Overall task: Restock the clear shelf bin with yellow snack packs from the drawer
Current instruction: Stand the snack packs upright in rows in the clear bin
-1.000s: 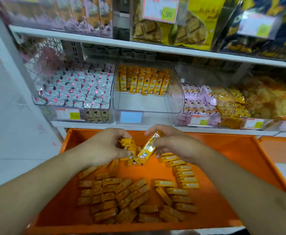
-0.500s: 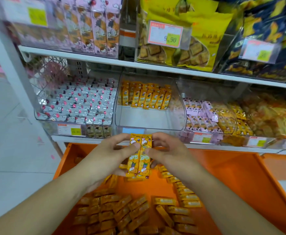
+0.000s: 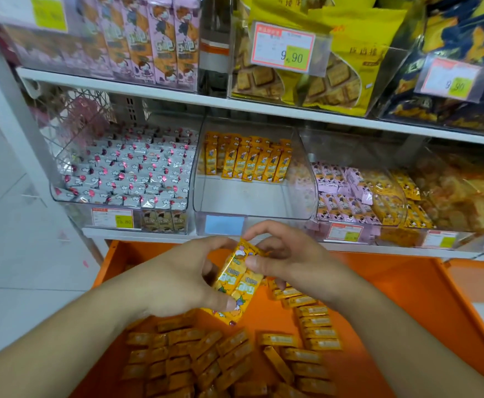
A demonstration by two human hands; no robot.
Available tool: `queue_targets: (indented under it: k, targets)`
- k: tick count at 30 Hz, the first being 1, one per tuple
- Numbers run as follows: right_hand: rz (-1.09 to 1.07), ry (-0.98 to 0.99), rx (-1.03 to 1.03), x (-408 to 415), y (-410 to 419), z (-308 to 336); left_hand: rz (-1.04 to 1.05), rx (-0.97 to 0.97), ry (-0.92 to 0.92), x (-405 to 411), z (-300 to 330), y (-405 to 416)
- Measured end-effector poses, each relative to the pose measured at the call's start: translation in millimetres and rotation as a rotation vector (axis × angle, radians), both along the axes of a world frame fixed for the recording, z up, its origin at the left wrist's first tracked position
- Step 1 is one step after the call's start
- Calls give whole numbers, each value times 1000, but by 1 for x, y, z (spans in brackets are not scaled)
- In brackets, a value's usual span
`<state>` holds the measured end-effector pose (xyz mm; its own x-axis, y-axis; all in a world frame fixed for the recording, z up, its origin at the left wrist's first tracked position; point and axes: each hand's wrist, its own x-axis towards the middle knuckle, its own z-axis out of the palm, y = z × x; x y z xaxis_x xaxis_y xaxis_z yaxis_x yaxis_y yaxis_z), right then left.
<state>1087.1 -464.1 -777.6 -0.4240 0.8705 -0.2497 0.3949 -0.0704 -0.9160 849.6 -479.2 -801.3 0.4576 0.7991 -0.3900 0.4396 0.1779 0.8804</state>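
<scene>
Both hands up over the orange drawer point(image 3: 401, 288): left hand point(image 3: 177, 280) and right hand point(image 3: 289, 259) together pinch a small bunch of yellow snack packs point(image 3: 236, 285), below the clear shelf bin point(image 3: 252, 208).

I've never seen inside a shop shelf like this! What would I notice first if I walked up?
Probably the two hands, left hand and right hand, holding a small bunch of shiny yellow snack packs right in the middle. Below them glows a big bright orange drawer scattered with more packs. Behind sits a clear plastic shelf bin, with just one row of yellow packs standing at its back.
</scene>
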Motion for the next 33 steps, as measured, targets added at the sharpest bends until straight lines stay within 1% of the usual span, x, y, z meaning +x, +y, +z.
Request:
queue_targets:
  k: [4,7,10,14,17,20,22,26,30,33]
  targets:
    - [126,2,24,0,-6,10,-68,23,81,-5,9,-1]
    - [104,39,48,1,-8,11,-16,21,76,-12,16,0]
    - [-2,114,50,3,-9,9,187,30,-47,-15,19,0]
    - [-158,332,-35,-1,-12,2,475,-6,-339,-9,18,0]
    - [-233,496,-102,-12,-17,-9,526,9,-486,-2,20,-2]
    - [-238,584,-148,-22,-21,-18,537,98,-470,0,21,-2]
    - [-209,515,-113,-26,-21,-22,537,127,-446,-2,20,-1]
    - [-131,228,42,-29,-13,-16,436,218,-311,-7,26,6]
    - [-66,-4,302,-26,6,11,320,308,-209,-4,37,21]
    - [-10,-60,378,-26,26,26,285,342,-157,-1,42,40]
